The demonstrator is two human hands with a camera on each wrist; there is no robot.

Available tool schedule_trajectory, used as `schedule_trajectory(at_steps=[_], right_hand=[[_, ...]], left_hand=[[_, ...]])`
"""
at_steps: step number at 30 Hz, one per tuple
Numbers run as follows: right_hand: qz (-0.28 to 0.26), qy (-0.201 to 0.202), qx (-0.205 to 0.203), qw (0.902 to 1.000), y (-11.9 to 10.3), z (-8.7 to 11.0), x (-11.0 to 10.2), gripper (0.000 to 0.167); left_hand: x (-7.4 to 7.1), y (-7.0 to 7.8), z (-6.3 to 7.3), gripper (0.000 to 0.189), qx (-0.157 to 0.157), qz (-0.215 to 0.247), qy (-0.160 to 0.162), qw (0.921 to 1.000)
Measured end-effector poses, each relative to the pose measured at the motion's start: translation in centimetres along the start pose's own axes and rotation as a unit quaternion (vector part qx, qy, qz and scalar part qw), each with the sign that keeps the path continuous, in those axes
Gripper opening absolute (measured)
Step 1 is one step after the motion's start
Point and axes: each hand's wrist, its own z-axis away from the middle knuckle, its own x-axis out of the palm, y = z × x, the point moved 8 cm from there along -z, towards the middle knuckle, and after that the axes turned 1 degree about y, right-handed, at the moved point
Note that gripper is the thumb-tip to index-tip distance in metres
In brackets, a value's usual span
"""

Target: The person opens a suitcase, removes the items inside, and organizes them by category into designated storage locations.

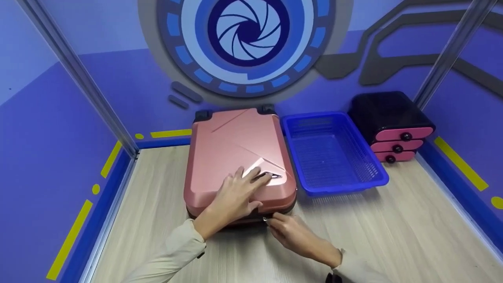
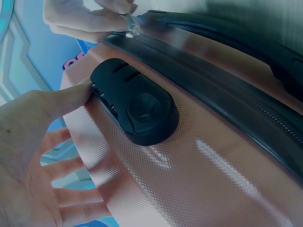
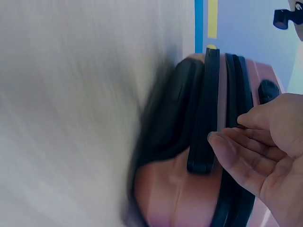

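A pink hard-shell suitcase (image 1: 226, 157) lies flat, its zipped side toward me. My left hand (image 1: 234, 194) rests on its lid with fingers spread, the thumb touching the black combination lock (image 2: 135, 101) on the side. At the front edge, my right hand (image 1: 292, 235) pinches a metal zipper pull (image 2: 132, 29) between thumb and fingers. The black zipper band (image 2: 203, 75) runs along the side, and its teeth look closed in the stretch seen by the left wrist. Beside the right fingers is a black carry handle (image 3: 206, 118).
Right of the suitcase stands a blue plastic basket (image 1: 338, 186). Behind it, a black box with pink drawers (image 1: 404, 135) sits in the corner. Blue printed walls (image 1: 106, 78) enclose the wooden-looking tabletop (image 1: 353, 232).
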Motion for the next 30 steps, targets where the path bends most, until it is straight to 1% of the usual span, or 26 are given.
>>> schedule_trajectory(at_steps=[7,14,17,20,26,28,30], right_hand=[[0.030,0.005,-0.024,0.9993,-1.9,-2.3,2.5,0.013],[0.046,-0.006,-0.041,0.9981,-4.3,-4.3,5.3,0.019],[0.052,-0.009,-0.044,0.9976,-5.3,-5.0,6.5,0.014],[0.065,-0.008,-0.049,0.9966,-6.2,-5.7,7.5,0.013],[0.114,-0.010,-0.066,0.9912,-7.2,-6.5,8.5,0.014],[0.115,-0.010,-0.066,0.9910,-7.2,-6.7,8.6,0.013],[0.102,-0.011,-0.061,0.9928,-7.1,-6.9,8.6,0.013]], left_hand=[[-0.1,-0.2,-0.1,0.073,-0.003,0.008,-0.002,1.0000],[-0.1,0.0,-0.1,0.074,-0.001,0.011,0.008,0.9999],[-0.1,0.1,0.1,0.073,0.002,0.014,0.015,0.9998],[-0.1,0.1,0.1,0.073,0.004,0.014,0.016,0.9998],[0.1,0.2,0.1,0.074,0.011,0.009,0.010,0.9999],[0.1,0.1,0.2,0.074,0.013,0.004,0.009,0.9999],[0.0,0.0,0.2,0.074,0.013,0.003,0.006,0.9999]])
